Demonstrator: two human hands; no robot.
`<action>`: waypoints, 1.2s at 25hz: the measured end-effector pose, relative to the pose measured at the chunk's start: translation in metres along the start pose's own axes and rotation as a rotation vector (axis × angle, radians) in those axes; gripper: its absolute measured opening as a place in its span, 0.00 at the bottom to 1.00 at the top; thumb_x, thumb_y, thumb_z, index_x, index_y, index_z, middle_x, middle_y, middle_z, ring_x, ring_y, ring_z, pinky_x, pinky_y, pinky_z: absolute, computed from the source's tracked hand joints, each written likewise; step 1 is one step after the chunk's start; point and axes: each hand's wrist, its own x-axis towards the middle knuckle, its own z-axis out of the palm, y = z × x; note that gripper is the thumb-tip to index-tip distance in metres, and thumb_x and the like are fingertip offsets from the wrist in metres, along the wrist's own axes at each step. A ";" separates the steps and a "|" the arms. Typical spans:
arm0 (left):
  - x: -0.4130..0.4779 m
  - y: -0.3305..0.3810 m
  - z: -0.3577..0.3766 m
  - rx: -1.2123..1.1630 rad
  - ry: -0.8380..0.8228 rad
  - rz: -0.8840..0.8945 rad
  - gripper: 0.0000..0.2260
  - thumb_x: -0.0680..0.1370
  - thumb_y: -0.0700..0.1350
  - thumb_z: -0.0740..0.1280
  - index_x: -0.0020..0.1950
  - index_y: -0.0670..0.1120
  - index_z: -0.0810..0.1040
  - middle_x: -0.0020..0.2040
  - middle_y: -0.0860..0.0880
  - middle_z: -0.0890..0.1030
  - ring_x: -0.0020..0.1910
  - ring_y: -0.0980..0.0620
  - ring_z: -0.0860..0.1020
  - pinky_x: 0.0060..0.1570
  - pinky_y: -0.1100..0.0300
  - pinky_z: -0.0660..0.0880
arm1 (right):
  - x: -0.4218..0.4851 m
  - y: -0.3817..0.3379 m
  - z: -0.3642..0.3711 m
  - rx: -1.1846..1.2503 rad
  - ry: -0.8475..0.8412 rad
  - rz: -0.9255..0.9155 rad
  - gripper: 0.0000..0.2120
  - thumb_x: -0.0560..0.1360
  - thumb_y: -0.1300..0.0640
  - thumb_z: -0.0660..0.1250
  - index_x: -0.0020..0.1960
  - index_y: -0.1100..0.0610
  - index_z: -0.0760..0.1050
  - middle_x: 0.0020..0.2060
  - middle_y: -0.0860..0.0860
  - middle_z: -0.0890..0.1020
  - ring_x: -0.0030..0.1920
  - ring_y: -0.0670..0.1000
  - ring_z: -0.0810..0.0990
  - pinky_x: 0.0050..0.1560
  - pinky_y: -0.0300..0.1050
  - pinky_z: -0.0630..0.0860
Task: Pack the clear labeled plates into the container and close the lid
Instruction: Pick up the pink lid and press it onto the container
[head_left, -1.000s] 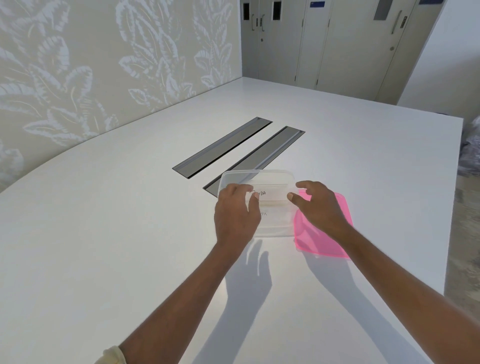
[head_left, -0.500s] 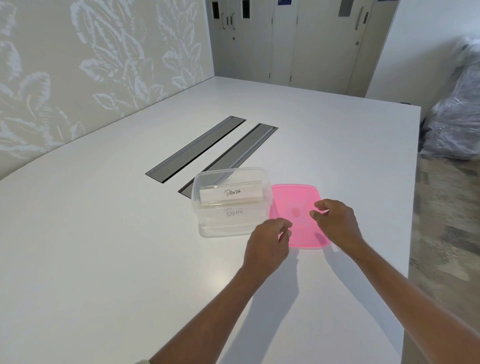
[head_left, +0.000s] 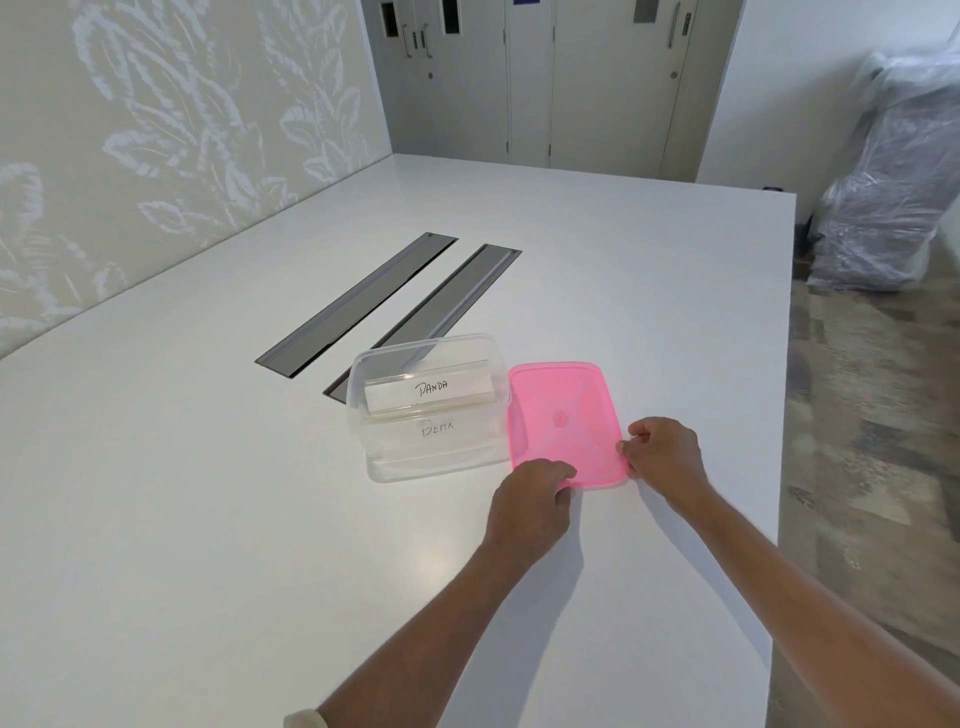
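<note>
A clear plastic container (head_left: 470, 465) stands on the white table with no lid on it. Inside lie clear labeled plates: the top one (head_left: 431, 391) reads "PANDA", and a second label shows faintly through the front wall below it. A pink lid (head_left: 563, 415) lies flat on the table just right of the container. My left hand (head_left: 530, 506) has its fingers curled on the lid's near left corner. My right hand (head_left: 662, 457) pinches the lid's near right edge.
Two long grey cable slots (head_left: 358, 304) are set into the white table (head_left: 208, 519) behind the container. The table's right edge (head_left: 784, 415) runs close to my right arm. Plastic-wrapped items (head_left: 888, 182) stand on the floor at far right.
Both hands left the container and moved right to the pink lid. They now grip its near edge. The camera view shifted rightward.
</note>
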 end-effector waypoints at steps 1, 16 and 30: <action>0.000 0.001 0.000 0.003 0.007 0.008 0.15 0.83 0.44 0.67 0.69 0.48 0.84 0.65 0.50 0.86 0.66 0.46 0.81 0.67 0.51 0.76 | 0.000 -0.002 0.000 0.017 0.002 0.017 0.16 0.74 0.62 0.75 0.58 0.70 0.80 0.51 0.66 0.85 0.49 0.69 0.85 0.59 0.62 0.83; -0.002 0.015 -0.011 0.012 0.139 0.097 0.14 0.77 0.47 0.75 0.63 0.54 0.82 0.56 0.54 0.81 0.56 0.50 0.82 0.50 0.53 0.80 | -0.030 -0.051 -0.029 0.142 0.051 -0.080 0.08 0.66 0.63 0.72 0.45 0.61 0.84 0.36 0.51 0.84 0.39 0.57 0.82 0.39 0.47 0.78; -0.016 0.037 -0.065 -0.059 0.593 0.167 0.07 0.81 0.43 0.71 0.56 0.51 0.86 0.49 0.54 0.83 0.40 0.51 0.83 0.35 0.53 0.80 | -0.055 -0.104 -0.050 0.413 0.029 -0.291 0.19 0.78 0.35 0.69 0.45 0.50 0.86 0.44 0.44 0.88 0.46 0.49 0.88 0.53 0.54 0.84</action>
